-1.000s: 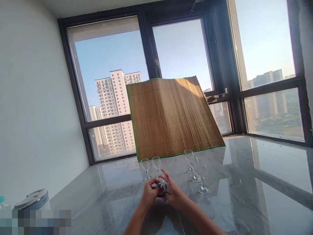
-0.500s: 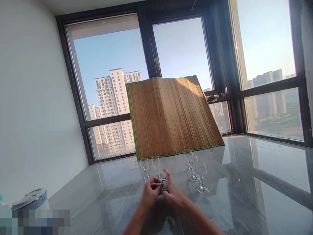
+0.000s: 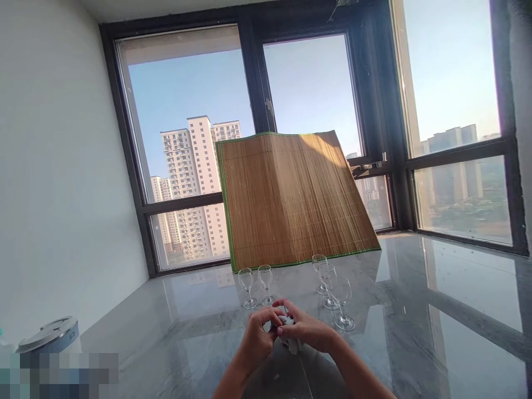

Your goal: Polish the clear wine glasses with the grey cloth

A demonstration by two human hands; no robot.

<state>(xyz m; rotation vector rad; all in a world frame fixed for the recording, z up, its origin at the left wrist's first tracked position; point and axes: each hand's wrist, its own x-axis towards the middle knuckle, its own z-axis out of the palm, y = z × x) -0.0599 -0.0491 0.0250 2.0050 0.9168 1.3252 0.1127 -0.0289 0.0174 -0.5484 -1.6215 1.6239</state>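
My left hand point(image 3: 256, 335) and my right hand point(image 3: 310, 329) meet low in the middle of the view, above the grey tabletop point(image 3: 195, 343). Between them is a small grey cloth point(image 3: 292, 343), bunched up and hanging a little below the fingers. Both hands are closed around it, fingers bent and thumbs inward. Whether something else is wrapped in the cloth is hidden. Just beyond my left hand stand two clear stemmed glasses, a left one point(image 3: 245, 281) and a right one point(image 3: 265, 276). Three more stand upright in a slanting row beyond my right hand, the nearest glass point(image 3: 342, 293) closest to it.
A bamboo mat point(image 3: 291, 199) with green edging leans against the window behind the glasses. At the lower left is a container with a grey lid point(image 3: 49, 333), partly blurred out. A white wall point(image 3: 54, 166) rises on the left. The glossy tabletop reflects the windows.
The fingers have shifted around the cloth; the raised right finger is now bent over it. More of the cloth shows, hanging lower. The standing glasses have stayed in place.
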